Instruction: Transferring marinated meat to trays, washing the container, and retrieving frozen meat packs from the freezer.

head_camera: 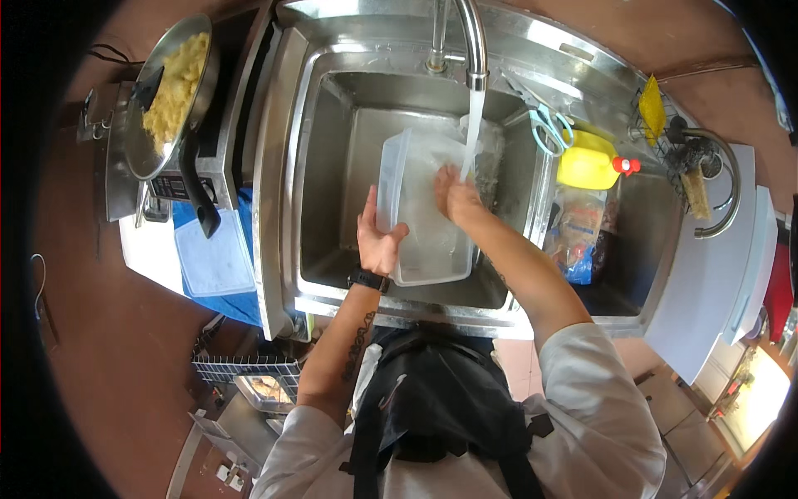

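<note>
A translucent plastic container is tilted in the large steel sink basin. My left hand grips its left side, the thumb over the near part and the fingers along the outer wall. My right hand is at the container, under the stream of water from the curved faucet. Its fingers are bent and partly hidden by the wrist and water, so whether they hold anything cannot be made out.
Teal-handled scissors lie on the sink divider beside a yellow bottle with a red cap. Plastic packages sit in the smaller right basin. At left, a frying pan of yellow food rests on a cooktop above a plastic lid on blue cloth.
</note>
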